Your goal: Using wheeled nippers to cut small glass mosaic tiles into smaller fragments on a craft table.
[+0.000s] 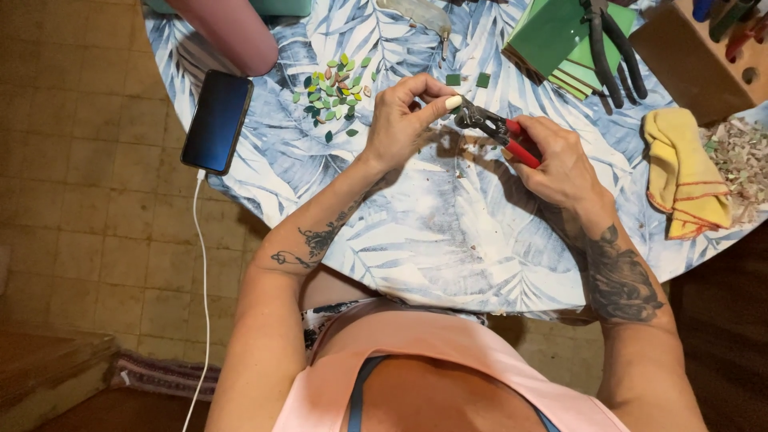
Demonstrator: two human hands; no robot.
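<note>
The right hand (560, 160) is closed round the red handles of a pair of pliers (496, 132), gripping them firmly, with the dark metal head pointing away from the palm toward the other hand. The left hand (404, 116) is curled with its fingertips pinched together right at the tip of the pliers; whatever small piece it holds there is too small and too hidden to make out. Both hands hover just above a round table (448, 232) covered in a blue and white leaf-patterned cloth. Just beyond the left hand, on its outer side, lies a loose heap of little green tile pieces (334, 96), and farther out on that side a dark phone (216, 120) rests at the table's edge with a white cable (198, 264) hanging down from it. Just beyond the pliers' tip sit two small green squares (468, 79). Beyond the right hand is a stack of green tiles (556, 40) with a second pair of black-handled pliers (612, 48) lying on top. On the outer side of the right hand lies a crumpled yellow cloth (684, 172), next to a pile of pale broken bits (744, 160).
</note>
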